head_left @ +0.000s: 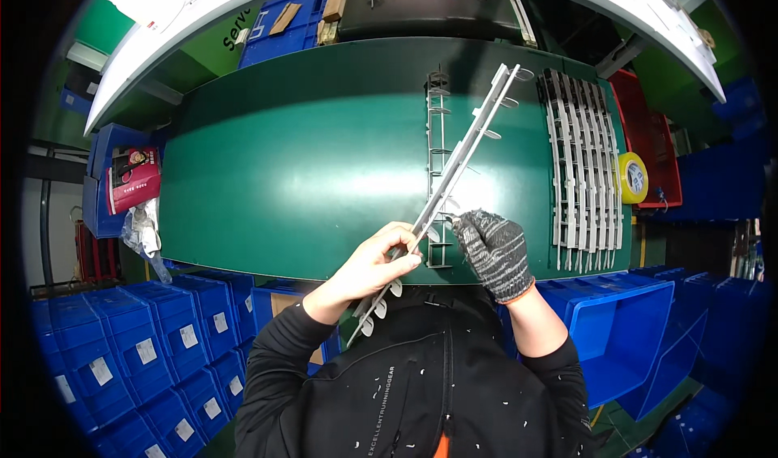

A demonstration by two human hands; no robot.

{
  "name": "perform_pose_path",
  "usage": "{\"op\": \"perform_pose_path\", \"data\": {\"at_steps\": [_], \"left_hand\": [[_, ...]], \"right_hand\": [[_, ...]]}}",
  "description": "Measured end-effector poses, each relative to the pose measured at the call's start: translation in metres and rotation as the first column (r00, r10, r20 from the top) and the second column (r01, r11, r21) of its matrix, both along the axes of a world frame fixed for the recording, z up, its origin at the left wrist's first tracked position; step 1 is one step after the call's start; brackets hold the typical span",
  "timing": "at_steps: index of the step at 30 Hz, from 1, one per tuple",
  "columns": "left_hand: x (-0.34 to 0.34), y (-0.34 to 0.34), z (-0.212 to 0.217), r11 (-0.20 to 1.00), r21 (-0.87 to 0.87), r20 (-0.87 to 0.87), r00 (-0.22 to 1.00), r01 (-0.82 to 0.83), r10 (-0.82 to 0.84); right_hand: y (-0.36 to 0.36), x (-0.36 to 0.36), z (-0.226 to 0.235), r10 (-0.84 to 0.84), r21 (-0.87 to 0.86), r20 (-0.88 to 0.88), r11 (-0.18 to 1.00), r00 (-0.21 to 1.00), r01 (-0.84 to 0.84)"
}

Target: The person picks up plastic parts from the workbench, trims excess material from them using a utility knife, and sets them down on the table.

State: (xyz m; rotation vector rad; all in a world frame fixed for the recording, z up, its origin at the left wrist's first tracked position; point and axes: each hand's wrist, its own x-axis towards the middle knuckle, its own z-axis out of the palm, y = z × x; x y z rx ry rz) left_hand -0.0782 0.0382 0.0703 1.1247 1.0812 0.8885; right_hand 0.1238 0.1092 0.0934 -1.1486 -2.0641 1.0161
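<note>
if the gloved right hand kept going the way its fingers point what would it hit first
Probably the long grey strip held by the left hand: the right hand points up-left at it, fingertips almost touching. Depth is unclear.

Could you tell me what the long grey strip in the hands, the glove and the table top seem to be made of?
Grey strip: probably moulded plastic, matt, with small tabs along its edges. Glove on the right hand: knitted yarn, speckled grey, with an orange cuff. Table top: smooth green sheet with a soft sheen, maybe a rubber or plastic mat.

Quantities: one grey plastic strip held; one strip flat on the table; one roll of yellow tape; one red bin.
</note>
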Motion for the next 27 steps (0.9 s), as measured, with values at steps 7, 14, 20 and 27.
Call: {"op": "perform_pose_path", "data": {"at_steps": [7,14,20,27], "left_hand": [[0.003,0.000,0.014,0.980,0.199,-0.319,0.945,-0.009,0.073],[0.014,-0.002,0.012,0.951,0.301,-0.563,0.794,-0.064,0.231],[0.023,0.002,0.013,0.859,0.511,-0.582,0.738,0.005,0.342],[-0.022,-0.006,-0.015,0.962,0.261,-0.245,0.958,-0.081,0.147]], "right_hand": [[-0.009,-0.006,0.002,0.063,0.130,0.091,0.989,0.994,-0.075],[-0.017,-0.013,0.003,-0.163,-0.279,-0.178,0.954,0.970,0.110],[-0.015,-0.021,-0.027,-0.316,-0.389,-0.379,0.907,0.870,0.161],[0.002,-0.003,0.004,-0.508,-0.694,-0.587,0.717,0.630,-0.068]]}}
